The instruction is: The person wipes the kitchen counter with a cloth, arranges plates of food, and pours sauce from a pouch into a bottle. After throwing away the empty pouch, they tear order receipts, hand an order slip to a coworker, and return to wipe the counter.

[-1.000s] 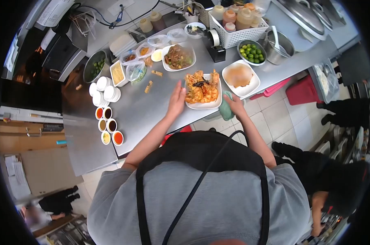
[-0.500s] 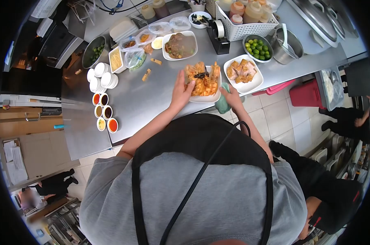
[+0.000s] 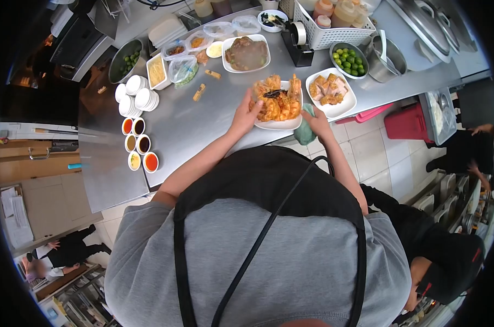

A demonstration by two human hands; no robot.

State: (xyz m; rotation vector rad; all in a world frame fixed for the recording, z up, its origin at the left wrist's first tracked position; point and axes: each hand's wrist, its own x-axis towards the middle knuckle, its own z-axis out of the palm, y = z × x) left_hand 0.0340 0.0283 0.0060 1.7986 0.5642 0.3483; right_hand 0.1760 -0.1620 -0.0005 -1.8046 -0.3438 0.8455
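Observation:
A square white bowl sits at the table's near edge, heaped with orange fried food that looks like large prawns, with dark dried pieces on top. My left hand grips the bowl's left side, thumb at the rim and fingers partly hidden beside the food. At the bowl's right edge, my right hand is closed on a green cloth. Just beyond that hand stands a white dish of golden-brown meat pieces.
Behind lies a bowl of brown meat in broth. Limes fill a metal bowl beside a metal pot. Sauce cups and stacked white cups stand left. A black tape dispenser is near a bottle basket. A co-worker is at right.
My head view has shifted slightly. The bowl of prawns sits a little to the right, and my left hand's fingers have closed in around its side. The right hand keeps the cloth.

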